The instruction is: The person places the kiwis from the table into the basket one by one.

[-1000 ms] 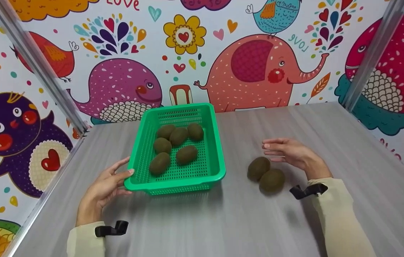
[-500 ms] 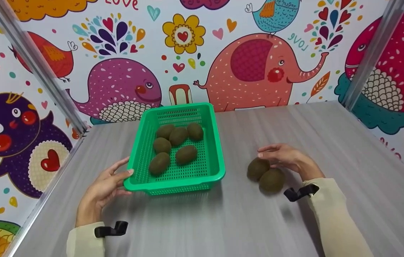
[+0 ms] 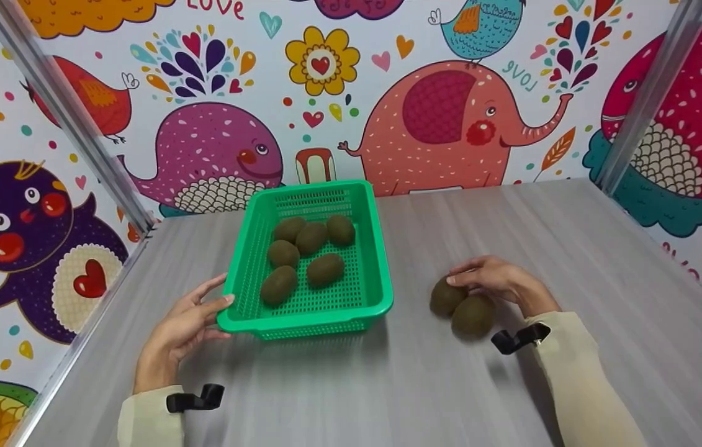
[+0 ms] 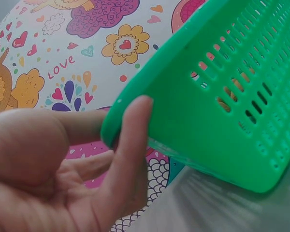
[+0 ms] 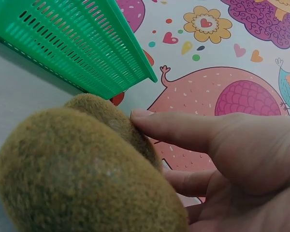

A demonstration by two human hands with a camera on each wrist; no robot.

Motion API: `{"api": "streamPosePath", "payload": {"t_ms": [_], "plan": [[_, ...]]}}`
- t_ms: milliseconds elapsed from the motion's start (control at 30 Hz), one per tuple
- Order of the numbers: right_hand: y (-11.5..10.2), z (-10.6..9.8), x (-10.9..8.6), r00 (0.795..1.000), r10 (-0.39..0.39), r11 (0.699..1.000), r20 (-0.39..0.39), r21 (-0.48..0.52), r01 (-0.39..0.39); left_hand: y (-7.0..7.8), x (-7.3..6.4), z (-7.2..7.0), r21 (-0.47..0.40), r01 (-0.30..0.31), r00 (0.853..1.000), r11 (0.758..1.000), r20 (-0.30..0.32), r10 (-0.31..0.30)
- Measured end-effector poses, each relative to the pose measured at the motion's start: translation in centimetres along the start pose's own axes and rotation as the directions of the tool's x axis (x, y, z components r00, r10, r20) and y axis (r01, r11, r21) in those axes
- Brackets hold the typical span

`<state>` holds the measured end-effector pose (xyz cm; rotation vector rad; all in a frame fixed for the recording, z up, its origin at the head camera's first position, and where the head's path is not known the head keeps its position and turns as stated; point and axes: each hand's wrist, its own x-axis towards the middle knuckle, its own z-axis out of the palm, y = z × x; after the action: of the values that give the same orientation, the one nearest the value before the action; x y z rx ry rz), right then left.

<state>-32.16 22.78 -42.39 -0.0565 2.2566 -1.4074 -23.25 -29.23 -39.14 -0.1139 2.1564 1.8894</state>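
A green plastic basket stands on the table with several brown kiwis inside. At its near left corner my left hand pinches the rim, thumb on one side and fingers on the other, as the left wrist view shows of the rim. Right of the basket, two kiwis lie side by side on the table. My right hand holds the farther kiwi, the thumb against its skin and fingers behind it, partly hidden. The nearer kiwi sits right beside it and fills much of the right wrist view.
The grey wood-grain table reaches back to a wall printed with cartoon animals. Metal posts rise at the table's far corners. Black wrist mounts sit on both sleeves.
My right hand has come down and to the left onto the farther kiwi and taken hold of it. The left hand and the basket stay where they were.
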Motion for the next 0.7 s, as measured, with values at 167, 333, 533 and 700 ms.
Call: {"api": "streamPosePath", "payload": {"t_ms": [167,333,533,700], "plan": [[-0.24,-0.03,-0.12,0.999,0.045,0.998,-0.019,-0.047,-0.046,-0.06,0.11,0.04,-0.011,0.001,1.000,1.000,0.008,-0.001],[-0.38,0.11,-0.13,0.999,0.048,0.995,-0.022,-0.089,-0.050,-0.08,0.12,0.02,-0.020,0.004,1.000,1.000,0.006,-0.004],[-0.61,0.49,-0.09,0.998,0.036,0.980,-0.048,-0.196,-0.045,-0.11,-0.01,0.02,-0.020,0.006,1.000,1.000,0.000,-0.006],[-0.69,0.64,-0.08,0.997,0.041,0.965,-0.070,-0.257,-0.057,-0.08,-0.05,-0.02,-0.022,-0.007,1.000,1.000,0.003,0.007]]}}
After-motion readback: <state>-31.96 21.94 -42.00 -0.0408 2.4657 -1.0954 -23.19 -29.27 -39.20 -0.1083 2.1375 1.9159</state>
